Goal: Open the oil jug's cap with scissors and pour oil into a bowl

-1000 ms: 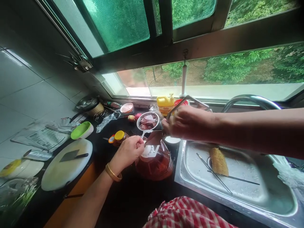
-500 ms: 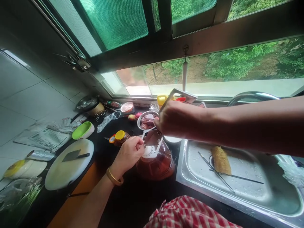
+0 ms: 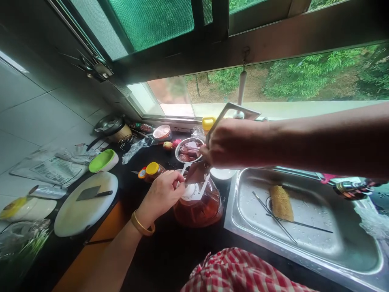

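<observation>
A large clear jug of dark red liquid stands on the counter, with a white cap and a white carrying handle. My left hand, a gold bangle at its wrist, is closed with fingertips pinched at the left side of that handle. Above the jug, my right hand is wrapped round a metal tool with an open, frame-like grip. A broad flat blade reaches down from this fist to the cap area. The exact contact between blade and cap is hidden.
On the right is a steel sink holding a loofah-like sponge and dark sticks. Left lie a round board with a cleaver and a green bowl. A bowl of meat and yellow-lidded jar stand behind.
The view has shifted slightly. Both hands stay at the jug's top, the blade still lowered toward the cap. More of the sink's far right side shows as the right forearm sits higher.
</observation>
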The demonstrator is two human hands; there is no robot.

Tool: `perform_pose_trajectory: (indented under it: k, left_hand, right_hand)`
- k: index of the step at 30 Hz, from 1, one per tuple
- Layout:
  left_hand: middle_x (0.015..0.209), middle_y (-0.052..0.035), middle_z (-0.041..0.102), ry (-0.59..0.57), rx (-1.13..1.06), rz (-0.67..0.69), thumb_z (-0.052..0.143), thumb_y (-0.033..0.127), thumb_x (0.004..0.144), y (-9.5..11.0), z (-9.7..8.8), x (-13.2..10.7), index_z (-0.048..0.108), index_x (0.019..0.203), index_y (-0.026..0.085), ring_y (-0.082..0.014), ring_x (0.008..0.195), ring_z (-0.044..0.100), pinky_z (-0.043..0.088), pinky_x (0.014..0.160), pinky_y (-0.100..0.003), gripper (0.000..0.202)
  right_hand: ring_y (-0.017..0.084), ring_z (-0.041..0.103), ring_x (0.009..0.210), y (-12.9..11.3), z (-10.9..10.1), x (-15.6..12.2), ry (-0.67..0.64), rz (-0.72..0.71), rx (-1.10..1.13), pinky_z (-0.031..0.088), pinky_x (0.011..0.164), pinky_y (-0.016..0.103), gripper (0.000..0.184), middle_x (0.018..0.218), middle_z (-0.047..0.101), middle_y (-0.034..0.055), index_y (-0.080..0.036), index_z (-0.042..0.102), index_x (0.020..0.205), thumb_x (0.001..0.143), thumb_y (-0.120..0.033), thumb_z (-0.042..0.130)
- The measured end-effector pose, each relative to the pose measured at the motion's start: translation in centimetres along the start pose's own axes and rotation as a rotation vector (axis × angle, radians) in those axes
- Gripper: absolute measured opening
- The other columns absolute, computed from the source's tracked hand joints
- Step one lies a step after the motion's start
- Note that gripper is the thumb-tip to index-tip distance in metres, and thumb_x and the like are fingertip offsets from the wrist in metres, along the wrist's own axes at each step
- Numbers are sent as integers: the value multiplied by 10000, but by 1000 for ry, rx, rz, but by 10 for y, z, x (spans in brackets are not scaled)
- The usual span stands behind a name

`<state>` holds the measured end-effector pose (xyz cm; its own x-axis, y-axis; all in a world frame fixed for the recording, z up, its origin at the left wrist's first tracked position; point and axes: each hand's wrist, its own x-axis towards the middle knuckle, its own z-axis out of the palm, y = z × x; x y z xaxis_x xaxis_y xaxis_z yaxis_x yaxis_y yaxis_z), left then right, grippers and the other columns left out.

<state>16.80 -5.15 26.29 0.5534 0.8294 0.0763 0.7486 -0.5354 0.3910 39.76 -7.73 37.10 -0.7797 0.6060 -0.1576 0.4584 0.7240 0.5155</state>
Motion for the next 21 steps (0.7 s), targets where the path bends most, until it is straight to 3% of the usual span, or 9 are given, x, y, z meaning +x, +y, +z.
perform_pose_trajectory:
  k: [3, 6, 10, 13, 17, 21]
  left_hand:
    - [665, 7, 537, -29, 62, 46, 490, 179, 784, 5, -6, 3, 565, 699, 175, -121, 633, 473, 359, 603, -254, 114]
    - [684, 2, 552, -38, 89, 58, 481, 177, 788, 6, -9, 4, 553, 685, 171, -120, 636, 475, 356, 607, -256, 127]
    - [647, 17, 525, -82, -35, -39, 494, 229, 800, -2, -7, 1, 549, 678, 170, -106, 602, 458, 358, 581, -237, 146]
    - [624, 34, 481, -103, -167, -103, 497, 273, 810, -10, -1, -2, 547, 699, 171, -93, 574, 427, 348, 543, -216, 158]
    - [619, 36, 461, -89, -226, -92, 490, 267, 807, -15, 3, -3, 548, 714, 168, -90, 570, 415, 345, 535, -208, 148]
    - [624, 33, 469, -81, -217, -56, 494, 260, 797, -15, 2, -2, 556, 710, 167, -91, 572, 419, 349, 540, -209, 142]
  right_hand:
    - [147, 501, 618, 3, 15, -7, -3, 31, -59, 236, 512, 316, 174, 616, 538, 18, -102, 584, 956, 866, -82, 437]
    - [131, 485, 590, 4, 33, -14, 43, 72, 27, 228, 515, 319, 201, 655, 559, 28, -109, 566, 986, 909, -121, 381]
    - [109, 430, 536, -2, 44, -22, -4, 144, 131, 235, 530, 319, 197, 638, 562, 27, -111, 565, 1010, 930, -185, 401]
    - [107, 409, 515, -12, 34, -26, -76, 224, 174, 242, 536, 310, 161, 588, 538, 9, -110, 578, 1007, 885, -159, 485]
    - [102, 406, 501, -25, 10, -28, -141, 313, 193, 241, 530, 297, 132, 553, 508, -4, -113, 599, 937, 847, -92, 506]
    - [104, 395, 486, -34, 4, -28, -74, 372, 174, 228, 515, 297, 137, 526, 489, -6, -131, 589, 876, 856, -67, 470]
